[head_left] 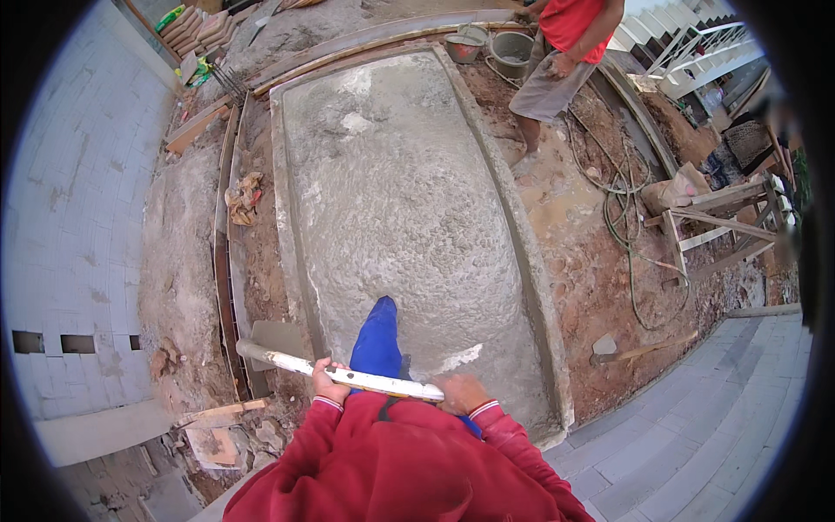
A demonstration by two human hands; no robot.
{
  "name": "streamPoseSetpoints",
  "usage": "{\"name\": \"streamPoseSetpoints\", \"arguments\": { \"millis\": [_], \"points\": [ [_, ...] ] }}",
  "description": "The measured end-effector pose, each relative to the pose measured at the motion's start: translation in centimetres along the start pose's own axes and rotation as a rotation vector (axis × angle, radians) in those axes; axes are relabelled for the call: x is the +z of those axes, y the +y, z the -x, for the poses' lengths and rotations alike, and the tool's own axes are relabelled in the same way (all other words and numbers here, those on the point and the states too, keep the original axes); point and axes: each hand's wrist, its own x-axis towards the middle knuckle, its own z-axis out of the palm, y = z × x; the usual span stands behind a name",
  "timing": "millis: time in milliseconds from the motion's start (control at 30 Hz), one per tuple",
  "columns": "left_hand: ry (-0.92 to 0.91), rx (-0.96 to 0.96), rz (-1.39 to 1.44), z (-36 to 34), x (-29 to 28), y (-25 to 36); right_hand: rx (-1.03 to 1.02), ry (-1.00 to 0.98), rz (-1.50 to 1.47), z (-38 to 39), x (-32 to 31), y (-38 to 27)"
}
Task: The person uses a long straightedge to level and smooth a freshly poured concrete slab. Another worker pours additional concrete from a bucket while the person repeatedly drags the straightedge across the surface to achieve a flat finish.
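Red sleeves nearest; left hand (pixel 329 383) and right hand (pixel 461 393) each in clenched grip on long white cement-streaked straightedge (pixel 348 376), extending leftward beyond wet grey concrete slab (pixel 391 200).

Outdoor building site: wet concrete slab (pixel 400 200) lying in red dirt (pixel 600 261), w/ buckets (pixel 511 50) & block wall (pixel 78 200) standing nearby.

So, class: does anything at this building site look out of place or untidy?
Yes. A crumpled paper bag lies discarded on the dirt left of the wet concrete slab, and a green hose sprawls in loose tangles on the right. Both hands, left hand and right hand, grip a white handle.
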Motion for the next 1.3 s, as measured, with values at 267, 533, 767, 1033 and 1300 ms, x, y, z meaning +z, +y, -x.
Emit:
{"name": "streamPoseSetpoints", "arguments": {
  "millis": [267, 533, 767, 1033, 1300],
  "points": [
    [-0.173, 0.15, 0.094, 10.7, -6.1, -1.1, -0.121, 0.082, 0.047, 9.2, 2.5, -3.7],
    [-0.105, 0.075, 0.122, 11.5, -13.5, 0.0, -0.134, 0.112, 0.132, 11.2, 8.2, -5.9],
    [-0.031, 0.007, 0.147, 9.7, -21.7, 3.6, -0.139, 0.054, 0.146, 10.1, 12.5, -13.2],
    [0.03, 0.043, 0.242, 6.4, -31.4, 9.0, -0.282, -0.007, 0.271, 5.9, 12.4, -24.3],
    [-0.004, -0.049, 0.28, 3.4, -39.7, 13.0, -0.288, -0.13, 0.308, 1.9, 14.2, -34.0]
  ]
}}
